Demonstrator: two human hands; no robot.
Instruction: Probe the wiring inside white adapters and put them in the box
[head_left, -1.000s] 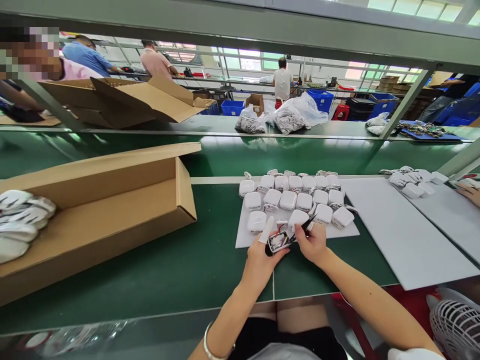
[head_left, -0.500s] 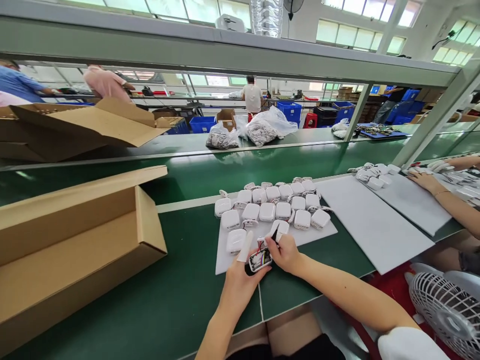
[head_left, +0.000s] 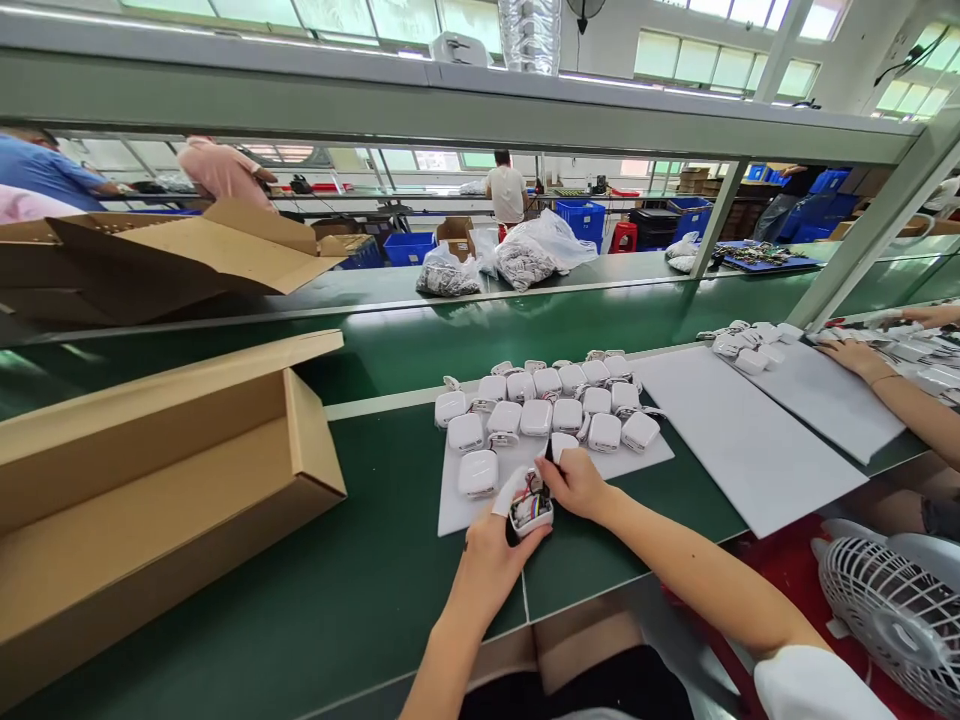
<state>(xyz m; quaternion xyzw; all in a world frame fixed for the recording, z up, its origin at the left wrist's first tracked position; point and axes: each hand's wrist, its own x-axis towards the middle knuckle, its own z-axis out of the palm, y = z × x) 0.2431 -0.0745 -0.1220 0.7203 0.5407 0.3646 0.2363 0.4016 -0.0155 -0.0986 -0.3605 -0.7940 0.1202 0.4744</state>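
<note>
My left hand [head_left: 491, 550], a white cover on one finger, grips an open white plastic housing [head_left: 534, 522]. Coloured wires and small parts show inside it. Closed around a slim black tool, perhaps tweezers [head_left: 548, 462], my right hand [head_left: 576, 484] holds its lower end down at the housing's opening. The tool's exact kind is hard to make out. Just beyond both hands, several rounded white housings [head_left: 536, 418] lie in rows on a white foam sheet [head_left: 459, 508], some with wires and small parts beside them.
An open cardboard box [head_left: 319, 470] stands at left. Bare white sheets [head_left: 750, 430] lie to the right, near a co-worker's hand [head_left: 855, 358]. Filled plastic bags [head_left: 525, 258] rest beyond the green belt [head_left: 405, 350]. A fan [head_left: 892, 610] stands at lower right.
The held housing has shifted slightly right and turned more upright in my left hand. My right hand has moved a little, and the black tool now points more steeply into the housing.
</note>
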